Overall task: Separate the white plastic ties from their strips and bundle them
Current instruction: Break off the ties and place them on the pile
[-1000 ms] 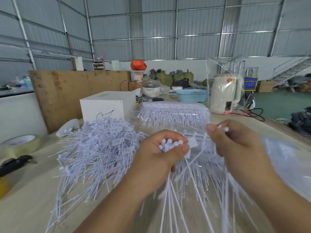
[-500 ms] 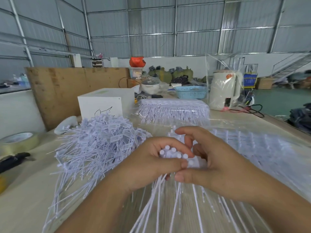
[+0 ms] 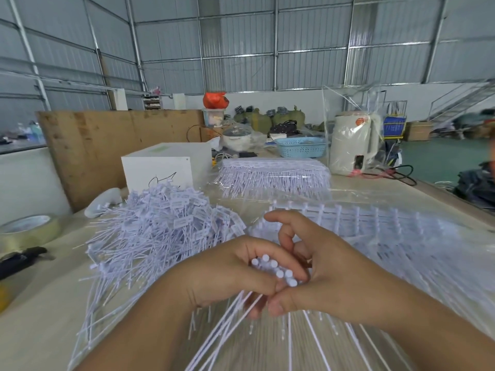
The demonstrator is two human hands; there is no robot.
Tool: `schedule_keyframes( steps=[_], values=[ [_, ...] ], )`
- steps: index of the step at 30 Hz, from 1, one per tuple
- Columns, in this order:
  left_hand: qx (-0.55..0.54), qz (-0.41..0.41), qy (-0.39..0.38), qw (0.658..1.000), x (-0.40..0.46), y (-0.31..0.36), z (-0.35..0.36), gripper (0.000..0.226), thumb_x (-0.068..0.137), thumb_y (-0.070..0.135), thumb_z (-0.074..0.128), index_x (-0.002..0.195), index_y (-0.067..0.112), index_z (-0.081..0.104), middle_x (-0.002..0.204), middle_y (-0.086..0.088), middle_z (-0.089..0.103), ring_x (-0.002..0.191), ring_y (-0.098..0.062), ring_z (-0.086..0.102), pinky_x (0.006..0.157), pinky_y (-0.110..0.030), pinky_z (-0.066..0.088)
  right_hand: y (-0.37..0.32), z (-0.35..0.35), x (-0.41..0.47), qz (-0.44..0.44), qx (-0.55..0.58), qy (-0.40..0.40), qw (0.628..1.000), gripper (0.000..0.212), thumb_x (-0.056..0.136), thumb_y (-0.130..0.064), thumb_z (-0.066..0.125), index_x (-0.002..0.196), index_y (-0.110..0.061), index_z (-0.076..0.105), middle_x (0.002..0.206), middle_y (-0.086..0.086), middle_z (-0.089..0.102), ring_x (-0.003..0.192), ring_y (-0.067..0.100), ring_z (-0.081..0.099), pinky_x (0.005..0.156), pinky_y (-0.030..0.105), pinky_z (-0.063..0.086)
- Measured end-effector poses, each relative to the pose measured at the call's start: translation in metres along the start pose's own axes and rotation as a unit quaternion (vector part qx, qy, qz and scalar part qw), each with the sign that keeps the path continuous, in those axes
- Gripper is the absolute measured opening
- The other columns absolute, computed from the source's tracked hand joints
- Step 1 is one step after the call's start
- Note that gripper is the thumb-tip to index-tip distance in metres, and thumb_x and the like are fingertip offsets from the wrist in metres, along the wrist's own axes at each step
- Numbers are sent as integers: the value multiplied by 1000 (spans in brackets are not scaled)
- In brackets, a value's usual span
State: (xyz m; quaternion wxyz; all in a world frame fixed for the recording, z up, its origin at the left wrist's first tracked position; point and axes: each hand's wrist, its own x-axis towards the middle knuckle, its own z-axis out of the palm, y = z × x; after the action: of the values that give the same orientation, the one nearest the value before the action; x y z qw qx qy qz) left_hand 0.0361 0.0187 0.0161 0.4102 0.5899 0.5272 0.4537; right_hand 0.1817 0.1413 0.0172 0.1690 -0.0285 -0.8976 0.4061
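A small bundle of white ties is gripped in the left hand, whose fingers are curled round the round white heads while the thin tails fan downward and toward the camera. The right hand is pressed against the left one, with its thumb tip touching the bundle from below and its fingers bent over the heads; the index finger is raised and hooked above them. Whether a tie is pinched by the right hand itself cannot be told, since the contact is hidden between the two hands.

To the left of the hands, a loose heap of separated ties with small rectangular tags is spread on the worktop. To the right and behind the hands, strips of unseparated ties are laid flat under clear plastic film. Farther back, a neat stack of tie strips is seen near a white box.

At the left edge of the worktop, a roll of clear tape is placed, with a dark tool just in front of it. A blue basket and a white appliance wrapped in plastic are stood at the far end.
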Motion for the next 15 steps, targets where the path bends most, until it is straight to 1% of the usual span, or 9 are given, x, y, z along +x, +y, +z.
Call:
schedule_keyframes(
  steps=[2,3,4,6,8,10,12,13,15],
  values=[
    [-5,-16,-33,999,-1,1,0,29,81,5,65,97,26,76,79,5,71,63,-12,63,56,-24,53,2,1,0,9,8,-15,1000,105,51,-37,93,130,-64,30,95,-22,50,77,10,65,77,29,56],
    [-5,-23,-43,999,0,1,0,31,82,1,63,97,24,76,75,7,70,58,-7,62,50,-20,51,2,2,0,8,9,-22,1000,107,51,-37,93,131,-66,29,96,-22,50,76,12,66,78,32,56],
    [-1,-30,-43,999,0,0,-1,32,82,-1,62,96,24,76,72,8,69,55,-5,62,48,-18,50,3,3,0,5,8,-25,1000,108,51,-38,93,131,-67,27,97,-21,50,76,12,66,78,32,56],
    [15,-38,-24,999,1,-2,-3,32,78,2,63,91,27,77,70,6,68,53,-7,59,48,-18,49,3,6,1,2,0,-19,1000,108,51,-42,91,132,-68,24,99,-21,49,73,6,63,75,27,55],
    [39,-34,9,999,2,-5,-4,31,72,5,62,85,28,77,71,1,67,53,-10,56,48,-18,47,3,7,3,6,-39,6,999,103,50,-54,87,131,-67,26,100,-23,50,74,-2,59,70,21,50],
    [46,-24,51,997,4,-9,-5,29,69,6,62,80,28,76,72,-1,66,54,-9,56,47,-17,45,4,5,4,16,-125,39,991,88,48,-71,76,126,-60,38,99,-28,53,83,-7,57,71,21,47],
    [35,-9,96,995,4,-10,-8,27,73,4,64,76,28,76,65,3,65,51,-6,56,46,-15,44,3,-1,4,24,-167,45,985,65,53,-81,65,107,-45,56,93,-24,62,80,-4,60,70,28,51],
    [29,-2,117,993,3,-10,-9,26,74,4,65,75,28,75,62,3,64,49,-6,56,46,-15,43,4,-5,3,28,-154,36,987,55,59,-81,62,97,-40,60,86,-20,65,74,-1,62,68,29,52],
    [23,14,144,989,1,-8,-13,22,72,7,70,74,29,75,59,4,64,48,-7,57,45,-16,43,7,-12,2,43,-95,20,994,41,72,-73,62,89,-36,60,70,-16,61,61,1,55,62,24,44]
  ],
)
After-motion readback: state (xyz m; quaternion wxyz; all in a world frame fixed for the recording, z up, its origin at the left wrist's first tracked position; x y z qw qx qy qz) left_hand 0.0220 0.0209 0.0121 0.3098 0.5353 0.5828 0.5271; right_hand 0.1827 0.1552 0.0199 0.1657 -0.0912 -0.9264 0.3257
